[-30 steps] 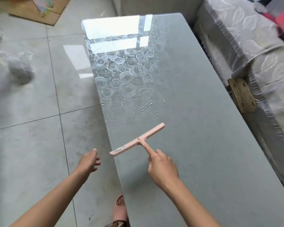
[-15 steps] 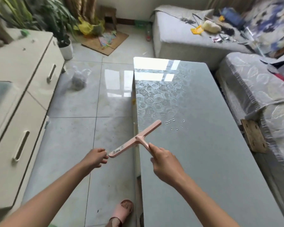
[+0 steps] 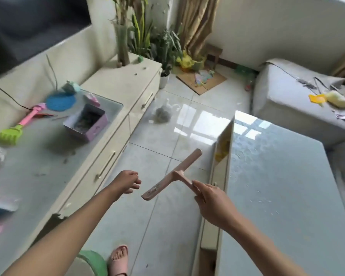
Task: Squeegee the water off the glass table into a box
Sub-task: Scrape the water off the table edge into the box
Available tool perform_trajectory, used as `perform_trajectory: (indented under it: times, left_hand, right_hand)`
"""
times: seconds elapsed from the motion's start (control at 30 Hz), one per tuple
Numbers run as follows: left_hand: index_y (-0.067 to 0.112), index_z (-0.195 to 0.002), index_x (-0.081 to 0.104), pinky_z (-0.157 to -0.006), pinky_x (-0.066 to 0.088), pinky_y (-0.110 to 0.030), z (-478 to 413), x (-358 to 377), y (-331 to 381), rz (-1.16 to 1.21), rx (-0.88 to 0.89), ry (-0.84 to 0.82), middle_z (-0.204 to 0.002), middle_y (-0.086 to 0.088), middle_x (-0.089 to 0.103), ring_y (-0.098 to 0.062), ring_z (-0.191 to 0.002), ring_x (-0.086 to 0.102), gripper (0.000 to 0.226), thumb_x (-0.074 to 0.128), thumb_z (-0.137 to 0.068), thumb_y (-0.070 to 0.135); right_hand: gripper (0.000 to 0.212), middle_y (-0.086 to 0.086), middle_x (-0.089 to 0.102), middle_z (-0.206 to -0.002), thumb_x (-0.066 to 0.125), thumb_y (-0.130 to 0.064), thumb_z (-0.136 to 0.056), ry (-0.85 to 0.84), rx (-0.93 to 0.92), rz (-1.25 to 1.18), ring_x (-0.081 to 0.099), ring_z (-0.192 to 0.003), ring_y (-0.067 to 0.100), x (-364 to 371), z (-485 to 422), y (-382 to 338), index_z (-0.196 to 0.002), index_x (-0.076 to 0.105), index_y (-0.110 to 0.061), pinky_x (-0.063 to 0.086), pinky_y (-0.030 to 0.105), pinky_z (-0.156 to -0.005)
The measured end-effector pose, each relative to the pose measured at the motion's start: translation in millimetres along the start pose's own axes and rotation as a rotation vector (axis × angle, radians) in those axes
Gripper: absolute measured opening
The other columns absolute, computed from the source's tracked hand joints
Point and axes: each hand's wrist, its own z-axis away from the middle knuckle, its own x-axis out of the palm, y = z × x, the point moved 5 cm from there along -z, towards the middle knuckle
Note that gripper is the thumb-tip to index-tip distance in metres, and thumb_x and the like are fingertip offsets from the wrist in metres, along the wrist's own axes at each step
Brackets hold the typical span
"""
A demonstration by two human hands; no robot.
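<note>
My right hand (image 3: 211, 202) grips the handle of a pink squeegee (image 3: 172, 175), which is held in the air over the floor, left of the glass table (image 3: 287, 186). A few water drops lie on the table's glass top. My left hand (image 3: 126, 181) hovers just left of the squeegee blade, fingers loosely curled, holding nothing. A pink-sided open box (image 3: 87, 121) stands on the low cabinet (image 3: 112, 108) to the left, well beyond both hands.
Toys, a blue disc and a green rake lie on the cabinet around the box. Potted plants stand at the cabinet's far end. A plastic bag lies on the tiled floor. Grey sofas flank the table's far and right sides. My slippered foot is below.
The view has swung left from the table toward the cabinet. The squeegee has left the glass and now hangs over the floor, and my left hand stays beside its blade.
</note>
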Motion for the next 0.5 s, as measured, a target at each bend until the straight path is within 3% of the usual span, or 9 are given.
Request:
perform_trajectory:
  times: [0.07,0.17,0.33,0.5]
  left_hand:
    - [0.013,-0.113,0.052,-0.073,0.041,-0.028,-16,-50,4,0.044,-0.006,0.058,-0.103,-0.011,0.061,-0.024,-0.084,0.059,0.020,0.041,-0.097,0.012]
    - [0.012,-0.103,0.055,-0.066,0.040,-0.025,-43,-127,5,0.132,-0.035,0.153,-0.097,-0.011,0.060,-0.020,-0.073,0.057,0.014,0.042,-0.098,0.012]
    - [0.013,-0.088,0.052,-0.060,0.040,-0.024,-70,-209,8,0.257,-0.107,0.277,-0.083,-0.008,0.058,-0.016,-0.065,0.055,0.014,0.042,-0.098,0.011]
    - [0.011,-0.106,0.050,-0.062,0.040,-0.025,-99,-254,20,0.273,-0.150,0.318,-0.101,-0.014,0.058,-0.018,-0.068,0.055,0.012,0.041,-0.098,0.012]
  right_hand:
    - [0.035,-0.002,0.064,-0.104,0.051,-0.018,-0.091,-0.005,-0.011,-0.003,0.058,-0.091,0.025,-1,-34,-26,-0.126,0.052,-0.022,0.047,0.036,-0.072]
    - [0.028,-0.005,0.064,-0.091,0.054,-0.018,-0.090,-0.030,-0.030,-0.015,0.058,-0.081,0.020,3,-94,-63,-0.117,0.057,-0.021,0.048,0.035,-0.069]
    - [0.029,-0.001,0.066,-0.094,0.055,-0.019,-0.090,-0.076,-0.061,-0.037,0.059,-0.083,0.020,10,-172,-110,-0.119,0.059,-0.023,0.048,0.033,-0.070]
    - [0.027,-0.003,0.063,-0.084,0.055,-0.019,-0.089,-0.106,-0.079,-0.055,0.058,-0.080,0.021,16,-240,-138,-0.115,0.061,-0.024,0.039,0.029,-0.062]
